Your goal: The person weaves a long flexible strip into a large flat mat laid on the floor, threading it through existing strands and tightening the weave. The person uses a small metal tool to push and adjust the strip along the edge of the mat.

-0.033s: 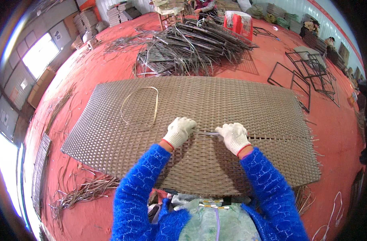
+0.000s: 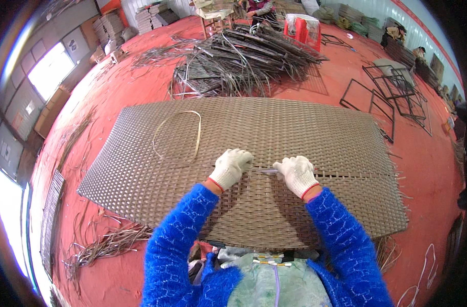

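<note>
A large brown woven wicker panel (image 2: 320,138) lies in front of me, with a dark slit running through its right half. On the middle of the panel, my left hand (image 2: 232,166), in a white knitted glove, has its fingers bent and pinched together; what they hold is hidden. My right hand (image 2: 297,174), gloved the same way, grips a thin pointed metal tool (image 2: 267,170). Its tip points left toward my left hand, at the end of the slit. A loose pale strip (image 2: 199,134) curls in a loop on the panel, beyond my left hand.
Beyond the panel is a heap of dark woven pieces (image 2: 243,59) with loose strands. A red plastic stool (image 2: 303,31) and a seated person (image 2: 261,9) are behind it. Black metal frames (image 2: 369,105) lie at right on the red floor. Cut strips (image 2: 108,245) lie at lower left.
My left hand has shifted slightly right, closer to the tool's tip. The right hand and the tool have hardly moved.
</note>
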Motion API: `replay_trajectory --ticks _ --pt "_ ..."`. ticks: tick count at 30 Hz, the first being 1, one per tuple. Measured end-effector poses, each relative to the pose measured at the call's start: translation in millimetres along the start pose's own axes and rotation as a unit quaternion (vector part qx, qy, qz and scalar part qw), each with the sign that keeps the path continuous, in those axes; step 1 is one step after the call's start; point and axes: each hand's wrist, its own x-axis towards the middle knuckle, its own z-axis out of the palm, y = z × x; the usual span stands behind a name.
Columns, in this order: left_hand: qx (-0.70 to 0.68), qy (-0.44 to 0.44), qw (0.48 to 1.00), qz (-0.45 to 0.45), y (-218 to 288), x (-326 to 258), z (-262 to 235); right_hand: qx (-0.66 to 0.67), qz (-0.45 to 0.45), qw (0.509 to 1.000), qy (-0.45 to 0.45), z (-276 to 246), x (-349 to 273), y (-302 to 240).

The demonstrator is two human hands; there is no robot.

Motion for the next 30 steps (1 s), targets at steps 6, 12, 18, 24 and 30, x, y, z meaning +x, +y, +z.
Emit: replay_trajectory --ticks 6,12,18,24,30 --pt "-0.399 0.053 0.906 -0.131 2 -7 18 -0.029 -0.045 0.992 0.114 4 3 -8" --pt "-0.158 0.035 0.987 0.001 -18 -8 37 -0.054 -0.123 0.979 0.156 8 11 1" --pt "-0.212 0.108 0.971 -0.037 -26 -10 40 -0.064 -0.209 0.963 0.158 4 28 16" --pt "-0.286 0.211 0.935 0.01 12 -7 19 -0.005 -0.121 0.991 0.054 12 28 -10" --pt "-0.401 0.055 0.893 -0.198 18 -10 -11 0.079 -0.016 0.995 -0.052 11 23 -20"
